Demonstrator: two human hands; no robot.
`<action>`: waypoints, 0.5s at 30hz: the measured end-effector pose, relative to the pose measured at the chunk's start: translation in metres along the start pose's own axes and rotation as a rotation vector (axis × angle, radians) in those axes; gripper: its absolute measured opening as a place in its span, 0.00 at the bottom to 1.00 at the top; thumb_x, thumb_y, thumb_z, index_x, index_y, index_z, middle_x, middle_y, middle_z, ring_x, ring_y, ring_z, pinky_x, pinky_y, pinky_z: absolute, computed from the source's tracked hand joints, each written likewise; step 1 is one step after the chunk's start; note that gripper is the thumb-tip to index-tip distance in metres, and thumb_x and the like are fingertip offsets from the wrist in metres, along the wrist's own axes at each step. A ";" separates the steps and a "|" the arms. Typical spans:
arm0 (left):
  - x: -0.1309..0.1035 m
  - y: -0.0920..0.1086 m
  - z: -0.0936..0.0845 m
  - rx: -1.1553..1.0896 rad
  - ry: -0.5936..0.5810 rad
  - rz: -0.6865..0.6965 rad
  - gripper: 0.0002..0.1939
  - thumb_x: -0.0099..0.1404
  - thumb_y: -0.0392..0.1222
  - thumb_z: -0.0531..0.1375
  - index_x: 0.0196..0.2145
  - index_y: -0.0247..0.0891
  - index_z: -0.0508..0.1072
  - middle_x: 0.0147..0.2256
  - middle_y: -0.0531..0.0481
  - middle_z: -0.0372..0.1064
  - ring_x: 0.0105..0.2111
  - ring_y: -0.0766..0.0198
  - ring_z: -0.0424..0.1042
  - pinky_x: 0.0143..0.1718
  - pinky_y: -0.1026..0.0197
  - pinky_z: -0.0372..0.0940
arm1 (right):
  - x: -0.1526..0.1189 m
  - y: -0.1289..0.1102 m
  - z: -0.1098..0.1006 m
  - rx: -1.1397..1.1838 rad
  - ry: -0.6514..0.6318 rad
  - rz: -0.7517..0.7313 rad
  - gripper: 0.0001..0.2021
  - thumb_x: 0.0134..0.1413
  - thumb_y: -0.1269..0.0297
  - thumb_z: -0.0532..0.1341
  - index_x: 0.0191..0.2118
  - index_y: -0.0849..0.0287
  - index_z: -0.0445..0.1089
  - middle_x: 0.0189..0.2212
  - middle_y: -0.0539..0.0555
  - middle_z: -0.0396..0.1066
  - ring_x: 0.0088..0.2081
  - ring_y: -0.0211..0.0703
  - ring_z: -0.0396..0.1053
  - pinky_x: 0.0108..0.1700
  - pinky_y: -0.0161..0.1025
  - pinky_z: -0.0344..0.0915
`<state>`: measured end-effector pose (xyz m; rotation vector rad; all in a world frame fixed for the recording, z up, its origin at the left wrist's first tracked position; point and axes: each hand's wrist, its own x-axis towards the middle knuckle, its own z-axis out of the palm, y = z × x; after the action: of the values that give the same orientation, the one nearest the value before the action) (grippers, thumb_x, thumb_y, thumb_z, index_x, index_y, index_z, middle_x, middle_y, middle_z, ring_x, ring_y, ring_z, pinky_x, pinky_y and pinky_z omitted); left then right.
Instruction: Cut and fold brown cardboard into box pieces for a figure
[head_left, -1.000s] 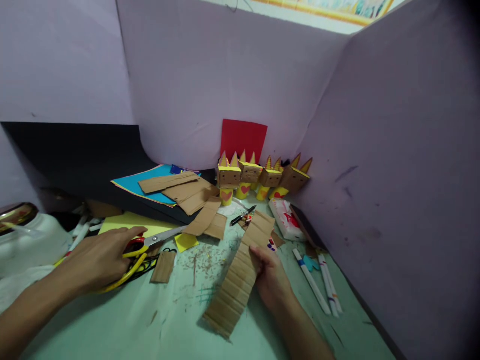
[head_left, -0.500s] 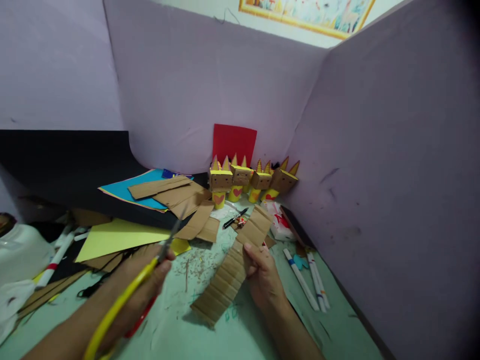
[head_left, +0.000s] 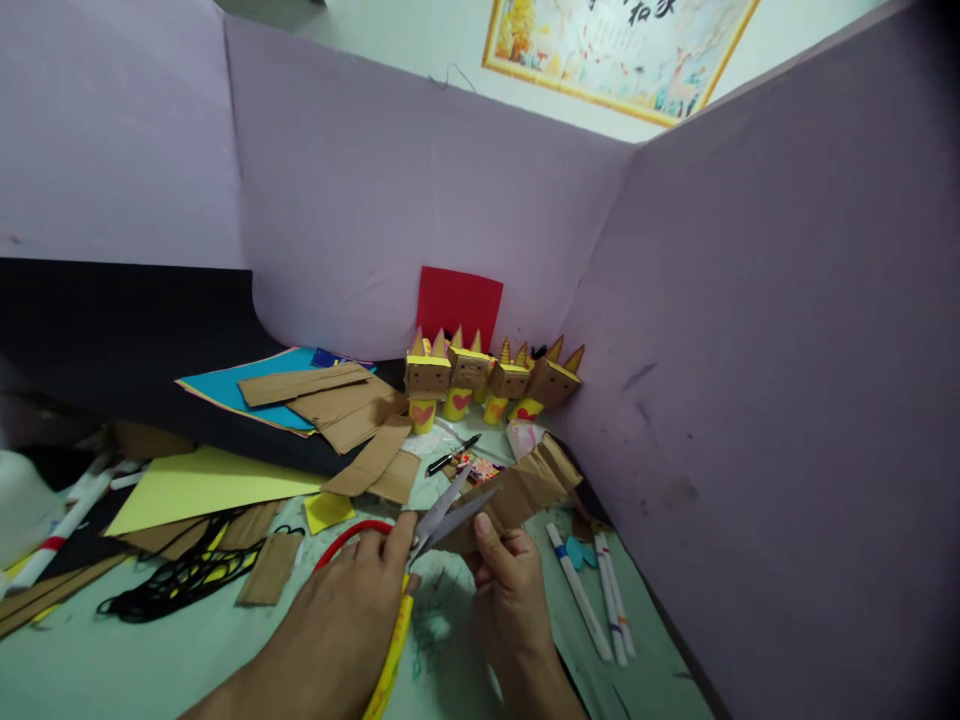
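Observation:
My left hand [head_left: 352, 615] is closed around a pair of scissors [head_left: 435, 528] with one red and one yellow handle. The scissor blades stand apart and point up to the right, at the near end of a cardboard strip [head_left: 529, 488]. Whether the blades touch the cardboard I cannot tell. Thumb on top, my right hand [head_left: 510, 590] pinches that creased brown strip, which slants up to the right above the table. Beyond the blades lie a black pen [head_left: 453, 455] and a small colourful packet [head_left: 480, 468].
Cardboard figures with yellow horns [head_left: 428, 378] stand at the back before a red sheet [head_left: 459, 305]. White markers [head_left: 579, 592] lie on the right. Leftward are cardboard pieces [head_left: 349, 410], a yellow sheet [head_left: 214, 485] and black cord [head_left: 176, 575]. Purple panels [head_left: 420, 180] enclose the table.
The scissors have moved right, up to the cardboard, and their blades are now spread. The strip has been turned and now slants more flatly to the right. The view has tilted slightly up.

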<state>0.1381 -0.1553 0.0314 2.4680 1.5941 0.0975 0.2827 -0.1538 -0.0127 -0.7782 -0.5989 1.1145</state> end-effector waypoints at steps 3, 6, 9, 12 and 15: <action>0.001 0.000 0.001 0.069 0.011 -0.003 0.27 0.65 0.30 0.45 0.61 0.39 0.50 0.45 0.37 0.67 0.43 0.52 0.70 0.41 0.51 0.65 | 0.000 0.003 -0.005 -0.061 -0.039 -0.029 0.13 0.44 0.60 0.67 0.38 0.60 0.74 0.34 0.53 0.77 0.36 0.44 0.72 0.40 0.39 0.66; 0.001 -0.002 -0.002 0.141 0.073 0.021 0.26 0.65 0.32 0.46 0.61 0.40 0.52 0.41 0.39 0.68 0.39 0.52 0.71 0.38 0.52 0.66 | 0.002 0.006 -0.009 -0.095 -0.046 -0.044 0.14 0.45 0.61 0.67 0.39 0.60 0.73 0.35 0.54 0.76 0.36 0.43 0.71 0.40 0.39 0.66; 0.000 -0.003 -0.005 0.214 0.078 0.005 0.25 0.65 0.31 0.46 0.59 0.39 0.56 0.38 0.40 0.69 0.36 0.52 0.72 0.34 0.53 0.66 | 0.002 0.006 -0.008 -0.102 -0.084 -0.024 0.14 0.45 0.60 0.67 0.38 0.61 0.73 0.33 0.54 0.76 0.33 0.43 0.71 0.36 0.37 0.67; -0.001 -0.003 -0.005 0.202 0.096 0.024 0.25 0.65 0.31 0.46 0.59 0.39 0.56 0.39 0.40 0.68 0.37 0.53 0.71 0.35 0.54 0.66 | 0.000 0.006 -0.005 -0.132 -0.122 -0.022 0.14 0.45 0.59 0.66 0.37 0.61 0.73 0.32 0.54 0.76 0.31 0.43 0.71 0.34 0.36 0.66; 0.000 -0.004 -0.001 0.167 0.119 0.065 0.23 0.65 0.32 0.46 0.58 0.37 0.56 0.41 0.40 0.68 0.40 0.53 0.70 0.37 0.54 0.65 | -0.002 0.005 -0.004 -0.136 -0.118 -0.013 0.14 0.44 0.59 0.66 0.37 0.61 0.73 0.32 0.54 0.76 0.31 0.44 0.71 0.35 0.37 0.66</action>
<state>0.1343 -0.1539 0.0314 2.6881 1.6300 0.1278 0.2823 -0.1558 -0.0194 -0.8282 -0.7844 1.1210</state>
